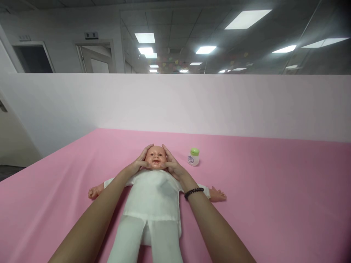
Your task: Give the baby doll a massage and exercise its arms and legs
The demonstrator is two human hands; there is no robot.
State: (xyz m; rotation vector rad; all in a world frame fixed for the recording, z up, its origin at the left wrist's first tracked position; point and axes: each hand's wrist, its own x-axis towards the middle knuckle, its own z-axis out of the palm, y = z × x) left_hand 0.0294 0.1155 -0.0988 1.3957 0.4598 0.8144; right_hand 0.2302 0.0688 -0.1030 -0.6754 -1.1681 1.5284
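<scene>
Together, left hand (139, 163) and right hand (174, 165) cup a doll's head (156, 156), jar label (191, 159) unreadable.

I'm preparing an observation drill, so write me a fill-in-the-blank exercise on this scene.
1. The doll, touched by the left hand and right hand, is dressed in the colour ____.
2. The cover beneath it is coloured ____.
3. A black band circles the person's ____ wrist.
4. The bottle has a cap coloured ____.

Missing words: white; pink; right; green.
</scene>
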